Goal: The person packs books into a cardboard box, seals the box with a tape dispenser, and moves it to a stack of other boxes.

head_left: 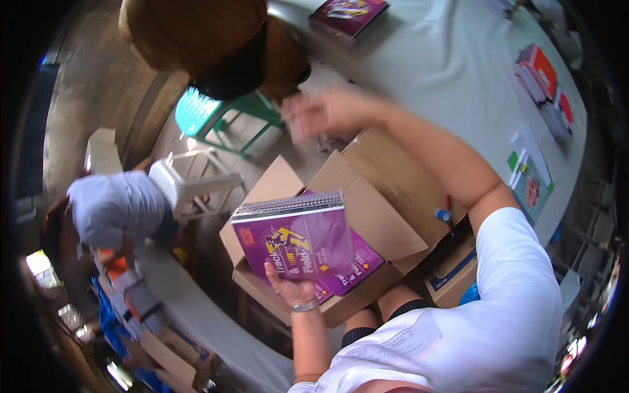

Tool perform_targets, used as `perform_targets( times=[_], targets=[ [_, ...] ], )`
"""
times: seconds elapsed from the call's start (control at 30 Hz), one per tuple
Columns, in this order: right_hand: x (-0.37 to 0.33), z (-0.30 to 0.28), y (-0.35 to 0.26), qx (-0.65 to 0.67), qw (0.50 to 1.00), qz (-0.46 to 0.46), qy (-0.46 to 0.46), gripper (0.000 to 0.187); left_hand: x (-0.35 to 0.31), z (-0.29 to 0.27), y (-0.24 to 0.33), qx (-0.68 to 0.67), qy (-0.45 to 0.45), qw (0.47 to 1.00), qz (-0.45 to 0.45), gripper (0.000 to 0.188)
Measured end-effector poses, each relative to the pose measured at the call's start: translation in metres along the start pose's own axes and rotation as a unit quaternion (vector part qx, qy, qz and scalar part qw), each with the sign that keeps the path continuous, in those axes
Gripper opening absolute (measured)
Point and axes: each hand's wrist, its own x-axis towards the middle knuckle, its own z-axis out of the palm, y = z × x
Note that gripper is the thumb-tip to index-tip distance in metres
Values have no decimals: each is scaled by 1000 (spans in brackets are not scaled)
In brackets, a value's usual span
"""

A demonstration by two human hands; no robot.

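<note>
My left hand (290, 288) is closed on the lower edge of a stack of purple spiral notebooks (291, 232), its thumb lying across the front cover. The stack is tilted above an open cardboard box (377, 219), its wire bindings at the top edge. More purple notebooks (357, 265) lie inside the box, partly hidden behind the held stack. My right hand (311, 116) is stretched out past the box, between the white-covered table and a green stool. Motion smears its fingers, and I see no item in it.
A second brown carton (390, 173) stands beside the open box. The white-covered table (426, 72) bears a purple notebook stack (347, 16), red-and-white booklets (540, 82) and papers (531, 173). A green stool (226, 118), a white stool (196, 180) and a bending person (118, 203) are leftward.
</note>
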Motion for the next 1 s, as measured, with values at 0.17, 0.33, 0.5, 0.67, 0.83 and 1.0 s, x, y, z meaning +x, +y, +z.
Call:
perform_targets(
  times=[0.17,0.33,0.5,0.67,0.83,1.0],
  targets=[
    [72,-70,162,-475,843,181,179,72,-31,-103,38,113,182,977,2,56],
    [12,-80,254,-632,709,27,312,67,-28,-250,23,-73,281,954,73,58],
    [-87,-77,226,-477,769,164,394,57,33,-247,-10,-117,225,960,121,67],
    [-193,-57,213,-414,702,249,523,74,59,-271,7,117,237,949,-170,73],
    [-201,-73,199,58,746,409,522,72,69,-283,1,292,284,874,-264,78],
    [-217,-103,243,184,740,224,607,60,76,-258,4,297,234,878,-293,78]
  ],
)
